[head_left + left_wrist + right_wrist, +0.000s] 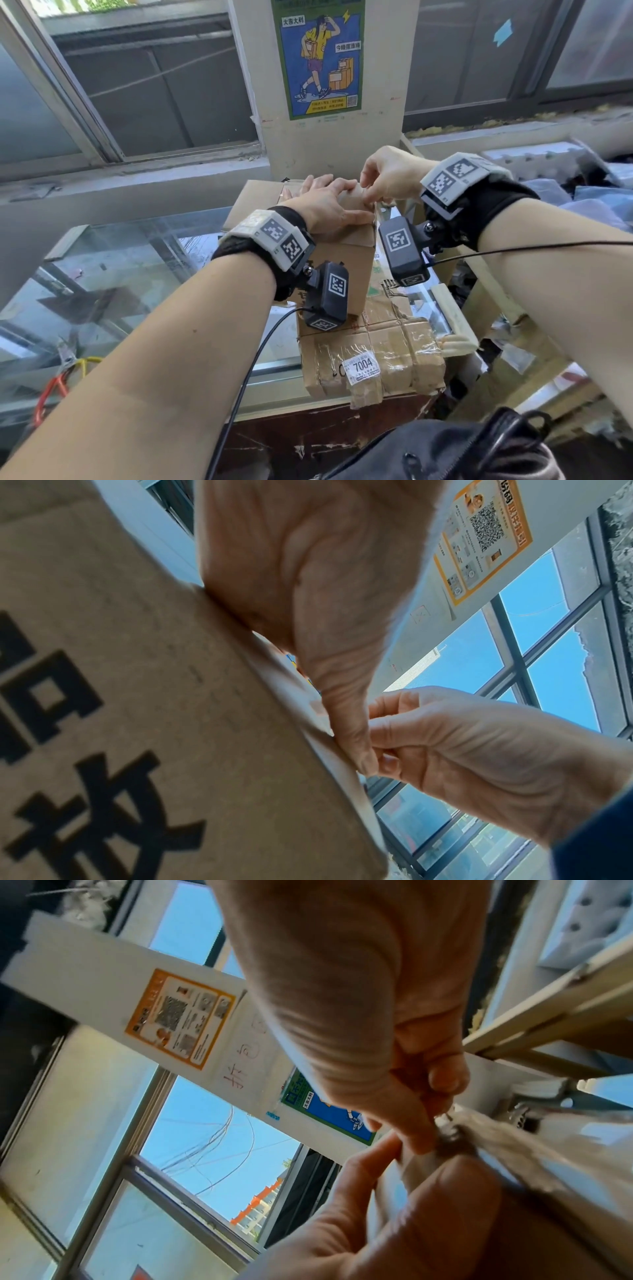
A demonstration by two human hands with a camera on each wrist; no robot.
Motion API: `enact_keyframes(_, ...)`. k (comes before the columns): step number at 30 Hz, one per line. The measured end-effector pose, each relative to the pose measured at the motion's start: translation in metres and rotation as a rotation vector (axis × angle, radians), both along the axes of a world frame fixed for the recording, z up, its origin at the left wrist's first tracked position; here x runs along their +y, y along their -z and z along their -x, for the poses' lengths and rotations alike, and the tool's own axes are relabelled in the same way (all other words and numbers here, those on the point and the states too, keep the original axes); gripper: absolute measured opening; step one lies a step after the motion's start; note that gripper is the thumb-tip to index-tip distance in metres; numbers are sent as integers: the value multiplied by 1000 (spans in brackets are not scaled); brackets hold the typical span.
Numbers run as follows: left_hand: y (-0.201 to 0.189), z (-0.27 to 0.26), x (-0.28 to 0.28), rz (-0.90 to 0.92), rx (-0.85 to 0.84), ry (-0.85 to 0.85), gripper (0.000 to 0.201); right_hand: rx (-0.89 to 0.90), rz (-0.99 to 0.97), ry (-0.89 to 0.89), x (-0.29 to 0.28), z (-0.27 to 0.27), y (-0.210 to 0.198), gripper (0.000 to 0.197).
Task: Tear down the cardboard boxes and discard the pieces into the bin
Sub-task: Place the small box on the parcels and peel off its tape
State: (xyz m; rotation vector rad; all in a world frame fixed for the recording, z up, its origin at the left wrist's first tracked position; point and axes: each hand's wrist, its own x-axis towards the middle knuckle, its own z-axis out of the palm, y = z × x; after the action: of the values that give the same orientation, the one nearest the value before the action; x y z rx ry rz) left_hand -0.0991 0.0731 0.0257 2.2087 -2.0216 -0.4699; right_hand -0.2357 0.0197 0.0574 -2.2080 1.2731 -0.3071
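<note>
We judge the step in hand to be peeling the sealing tape [455, 1131] off the top of the upright cardboard box [346, 267], so the flaps can open before it is torn down. The box stands on a flattened, tape-wrapped box [373, 356] bearing a white label [363, 368], and that one lies at the near right corner of the glass-topped desk [130, 260], in front of the pillar with the poster [320, 58]. No bin shows in any view.

Our left hand [323, 205] lies flat on the box top, fingers straight and spread, thumb along the right edge; as a grip it is wide and holds nothing, only presses. Our right hand [390, 174] has a narrow grip: thumb and forefinger pinch the lifted tape end at the top right edge, right against the left thumb.

To do this well, we should keep the left palm pressing close to the peel line so the light box does not lift or tip, and draw the tape back low along the seam, not straight up, so that it comes off in one strip instead of snapping.

The box is plain matte brown corrugated board, with large black printed characters [85, 791] on its near side and crisp folded edges. The tape looks thin, clear and glossy, crinkling whitish where it bunches at the fingertips. The lower box is creased, scuffed and shiny with wrinkled tape
</note>
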Motion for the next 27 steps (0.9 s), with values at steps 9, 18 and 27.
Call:
enact_keyframes(9,-2,6,0,-8,3,-32,83,43,289,81,8,-4,-4,15)
enact_keyframes(18,-6,11,-2,-24,-10,-27,85,48,270,154,11,-10,-8,12)
enact_keyframes(27,-1,12,-1,-12,-13,-36,83,191,174,132,1,-11,-5,22)
